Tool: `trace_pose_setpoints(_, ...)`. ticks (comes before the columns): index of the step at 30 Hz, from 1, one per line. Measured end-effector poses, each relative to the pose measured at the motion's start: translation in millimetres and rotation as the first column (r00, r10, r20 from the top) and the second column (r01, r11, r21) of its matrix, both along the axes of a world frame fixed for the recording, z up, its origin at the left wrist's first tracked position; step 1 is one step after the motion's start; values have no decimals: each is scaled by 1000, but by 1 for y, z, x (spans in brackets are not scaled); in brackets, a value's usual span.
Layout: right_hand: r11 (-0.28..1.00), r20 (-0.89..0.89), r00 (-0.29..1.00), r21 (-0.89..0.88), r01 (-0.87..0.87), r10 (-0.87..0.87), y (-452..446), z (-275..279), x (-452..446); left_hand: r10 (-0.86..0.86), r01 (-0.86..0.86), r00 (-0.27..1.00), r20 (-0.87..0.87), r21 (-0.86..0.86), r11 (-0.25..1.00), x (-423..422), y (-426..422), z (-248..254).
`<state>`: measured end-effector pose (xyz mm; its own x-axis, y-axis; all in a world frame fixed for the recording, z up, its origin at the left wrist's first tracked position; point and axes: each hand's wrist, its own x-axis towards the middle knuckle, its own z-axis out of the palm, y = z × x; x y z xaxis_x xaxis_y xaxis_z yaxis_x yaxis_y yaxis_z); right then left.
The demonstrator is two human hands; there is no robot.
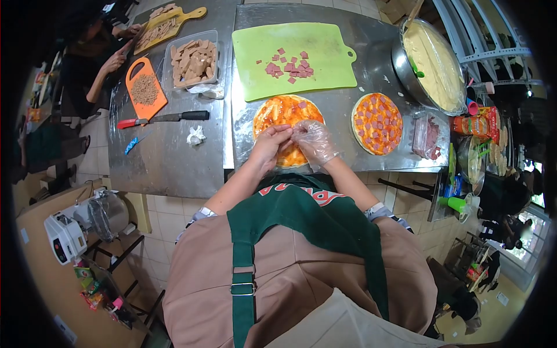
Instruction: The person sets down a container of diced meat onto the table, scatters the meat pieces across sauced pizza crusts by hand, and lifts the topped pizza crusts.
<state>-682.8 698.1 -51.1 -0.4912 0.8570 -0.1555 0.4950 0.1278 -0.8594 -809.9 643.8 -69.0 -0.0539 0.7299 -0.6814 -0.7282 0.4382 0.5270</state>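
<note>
Both hands are over a round pizza base [287, 108] spread with orange-red sauce. My left hand [271, 145] is bare, its fingers pressed together near the base's middle; anything between them is too small to name. Beside it, my right hand [314, 141] wears a clear plastic glove, with fingers bunched together and their contents hidden. Just beyond lies a green cutting board [331, 52] with small pink meat squares [293, 68]. A second pizza [377, 123], dotted with meat squares, sits to the right.
At right stand a large bowl of dough [432, 66] and a container of pink meat [426, 136]. Leftward are a knife [168, 117], an orange board [145, 93] and a tub of brown pieces [194, 61]. Another person cuts at the yellow board [171, 22].
</note>
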Motion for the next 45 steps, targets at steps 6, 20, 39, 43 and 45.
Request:
trace_pose_setpoints(6,970,-2,997,229,-77,80,-1,-4,7,16,-16,995,100,0,1000,-1,0,5)
trace_pose_setpoints(20,992,215,970,73,103,-117,62,-38,26,120,-121,974,192,-4,993,-16,-7,-2)
trace_pose_setpoints(39,936,-37,996,345,-65,83,-13,-16,16,82,-74,983,163,-54,996,3,3,-2)
trace_pose_setpoints(43,762,-11,991,640,-97,135,-18,-22,28,53,-10,926,373,-117,993,5,2,-11)
trace_pose_setpoints(45,746,-18,989,658,-101,149,-19,-15,31,53,9,894,444,-136,991,5,1,-12)
